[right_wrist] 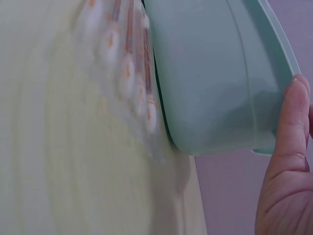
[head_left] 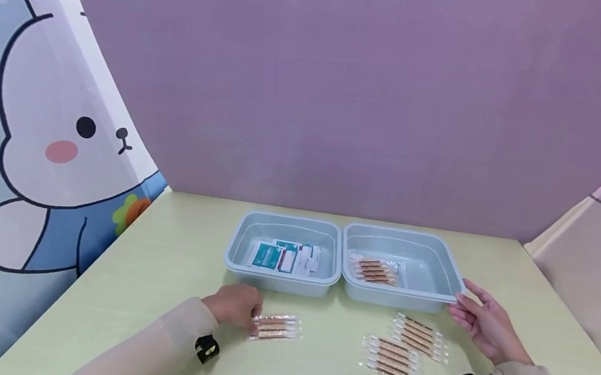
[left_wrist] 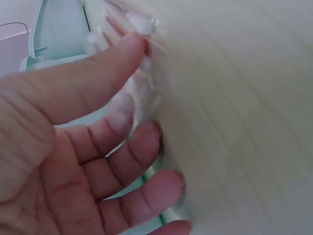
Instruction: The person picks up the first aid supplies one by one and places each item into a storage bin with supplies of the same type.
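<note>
At the table's front left, my left hand pinches one end of a clear packet of cotton swabs. The left wrist view shows the thumb over the white swab tips and the other fingers bent below. My right hand grips the front right corner of the right plastic bin, its thumb on the rim. Inside that bin lies a swab packet. Two more swab packets, one nearer and one farther, lie in front of it.
Beside the right bin, rims meeting, stands a matching left bin with several teal-and-white sachets. Both stand on a pale yellow table. Behind them rises a purple backdrop, with a rabbit-printed cloth at the left.
</note>
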`<control>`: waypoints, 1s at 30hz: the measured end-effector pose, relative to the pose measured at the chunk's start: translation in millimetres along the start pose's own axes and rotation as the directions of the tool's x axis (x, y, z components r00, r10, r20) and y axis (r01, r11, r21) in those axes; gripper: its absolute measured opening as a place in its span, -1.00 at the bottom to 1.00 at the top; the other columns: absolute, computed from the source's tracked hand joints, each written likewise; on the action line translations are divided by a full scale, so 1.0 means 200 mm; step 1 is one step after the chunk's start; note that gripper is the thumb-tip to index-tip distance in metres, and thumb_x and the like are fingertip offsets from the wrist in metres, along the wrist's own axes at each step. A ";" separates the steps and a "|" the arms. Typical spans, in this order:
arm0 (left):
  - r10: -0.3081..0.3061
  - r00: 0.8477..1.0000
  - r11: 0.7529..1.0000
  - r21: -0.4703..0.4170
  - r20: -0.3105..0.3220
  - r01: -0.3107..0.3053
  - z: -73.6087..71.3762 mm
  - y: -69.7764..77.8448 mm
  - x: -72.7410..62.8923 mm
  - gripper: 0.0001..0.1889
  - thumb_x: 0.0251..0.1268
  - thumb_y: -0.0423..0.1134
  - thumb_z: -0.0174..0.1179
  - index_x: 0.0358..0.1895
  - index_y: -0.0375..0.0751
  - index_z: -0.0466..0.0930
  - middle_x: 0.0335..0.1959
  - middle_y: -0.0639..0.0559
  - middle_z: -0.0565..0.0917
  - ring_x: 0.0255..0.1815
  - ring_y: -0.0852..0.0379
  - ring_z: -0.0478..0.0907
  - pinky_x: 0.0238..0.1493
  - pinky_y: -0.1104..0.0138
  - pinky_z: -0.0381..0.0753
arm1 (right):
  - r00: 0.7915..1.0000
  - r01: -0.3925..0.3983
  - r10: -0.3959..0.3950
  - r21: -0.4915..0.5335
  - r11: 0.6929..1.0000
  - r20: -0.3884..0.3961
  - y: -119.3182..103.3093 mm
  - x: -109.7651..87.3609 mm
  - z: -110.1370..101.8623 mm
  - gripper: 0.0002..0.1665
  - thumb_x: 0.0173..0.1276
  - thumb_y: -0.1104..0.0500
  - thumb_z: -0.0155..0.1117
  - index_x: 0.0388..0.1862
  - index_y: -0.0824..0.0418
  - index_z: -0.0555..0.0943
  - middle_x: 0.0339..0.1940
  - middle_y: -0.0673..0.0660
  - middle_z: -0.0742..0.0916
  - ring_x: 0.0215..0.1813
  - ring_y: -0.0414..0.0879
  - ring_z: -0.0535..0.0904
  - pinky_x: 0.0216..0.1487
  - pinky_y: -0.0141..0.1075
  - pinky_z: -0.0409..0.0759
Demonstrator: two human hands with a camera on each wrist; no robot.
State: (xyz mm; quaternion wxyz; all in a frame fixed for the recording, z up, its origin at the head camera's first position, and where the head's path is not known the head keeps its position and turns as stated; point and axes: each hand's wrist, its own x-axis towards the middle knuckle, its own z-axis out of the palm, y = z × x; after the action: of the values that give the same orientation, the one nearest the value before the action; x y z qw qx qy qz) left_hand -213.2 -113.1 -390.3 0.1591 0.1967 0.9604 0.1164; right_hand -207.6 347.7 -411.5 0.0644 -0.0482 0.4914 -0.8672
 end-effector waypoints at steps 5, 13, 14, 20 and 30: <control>0.017 1.000 1.000 -0.009 0.020 -0.017 0.00 -0.01 0.02 -0.71 -0.09 -0.24 0.49 -0.58 -0.08 0.47 -0.61 0.14 0.43 -0.54 0.20 0.32 -0.47 0.35 0.32 | 1.000 -0.002 0.002 -0.016 1.000 -0.003 -0.01 0.00 0.01 -0.62 0.46 0.40 0.00 -0.05 -0.05 0.60 -0.45 0.18 0.74 -0.39 -0.12 0.72 -0.30 -0.37 0.64; 0.049 0.998 0.999 -0.009 0.026 -0.049 -0.01 0.00 0.04 -0.69 -0.10 -0.25 0.49 -0.67 -0.06 0.46 -0.68 0.17 0.39 -0.61 0.23 0.28 -0.54 0.39 0.24 | 1.000 -0.002 0.003 -0.032 0.999 0.006 -0.02 0.01 0.01 -0.59 0.47 0.42 -0.03 -0.04 -0.05 0.60 -0.44 0.18 0.75 -0.38 -0.11 0.73 -0.32 -0.37 0.64; 0.053 0.998 0.998 -0.019 0.027 -0.052 -0.01 0.00 0.04 -0.69 -0.11 -0.25 0.49 -0.68 -0.06 0.47 -0.70 0.17 0.38 -0.61 0.23 0.28 -0.54 0.39 0.23 | 1.000 -0.001 0.002 -0.035 0.999 0.009 -0.03 0.01 0.01 -0.59 0.47 0.42 -0.03 -0.04 -0.05 0.60 -0.44 0.17 0.75 -0.38 -0.11 0.73 -0.32 -0.37 0.64; 0.114 0.993 0.980 -0.169 0.030 -0.107 -0.03 0.00 0.06 -0.71 -0.06 -0.28 0.48 -0.68 -0.08 0.51 -0.72 0.18 0.41 -0.69 0.26 0.30 -0.61 0.42 0.25 | 1.000 0.009 -0.008 -0.043 0.999 0.022 -0.03 0.00 0.01 -0.61 0.46 0.42 0.00 -0.05 -0.04 0.59 -0.44 0.17 0.75 -0.38 -0.11 0.73 -0.32 -0.37 0.64; 0.292 0.956 0.864 -0.419 -0.035 -0.279 -0.05 0.03 0.08 -0.86 0.06 -0.37 0.38 -0.55 -0.22 0.60 -0.70 0.20 0.50 -0.71 0.30 0.39 -0.56 0.46 0.35 | 1.000 0.002 -0.002 -0.048 0.999 -0.013 -0.01 0.00 0.01 -0.63 0.44 0.40 0.03 -0.08 -0.06 0.60 -0.45 0.16 0.75 -0.40 -0.12 0.72 -0.32 -0.37 0.64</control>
State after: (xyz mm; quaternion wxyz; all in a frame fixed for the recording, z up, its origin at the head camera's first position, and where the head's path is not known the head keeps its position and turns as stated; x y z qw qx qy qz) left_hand -228.6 -102.2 -383.2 0.1929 0.2997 0.8706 0.3392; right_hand -206.5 346.4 -408.5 0.0592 -0.0448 0.5125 -0.8554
